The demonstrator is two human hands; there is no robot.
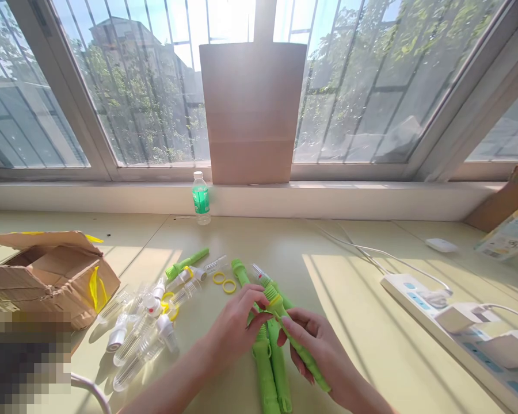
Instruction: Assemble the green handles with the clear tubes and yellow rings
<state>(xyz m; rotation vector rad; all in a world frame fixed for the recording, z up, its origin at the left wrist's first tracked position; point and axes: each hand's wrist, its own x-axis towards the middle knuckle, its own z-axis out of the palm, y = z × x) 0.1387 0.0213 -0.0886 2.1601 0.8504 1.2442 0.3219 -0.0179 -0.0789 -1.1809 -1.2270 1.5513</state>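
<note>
My right hand (308,339) is wrapped round a green plastic tube (304,352), which is held at a slant with its ribbed, threaded end up and to the left. A yellow ring (276,301) sits around its neck. The fingers of my left hand (244,316) are closed at that neck, beside the ring; their exact grip is partly hidden. Under my hands lie several more green tubes (265,374). Just beyond is a small clear tube (258,271) with a red spot. Two loose yellow rings (229,286) lie left of the green tubes.
Clear ribbed tubes (133,362) and white caps (117,333) are scattered at left, near an open cardboard box (64,261). Another green tube (187,263) lies behind them. A bottle (201,201) stands by the window. At right is a power strip (418,299) with plugs and cables.
</note>
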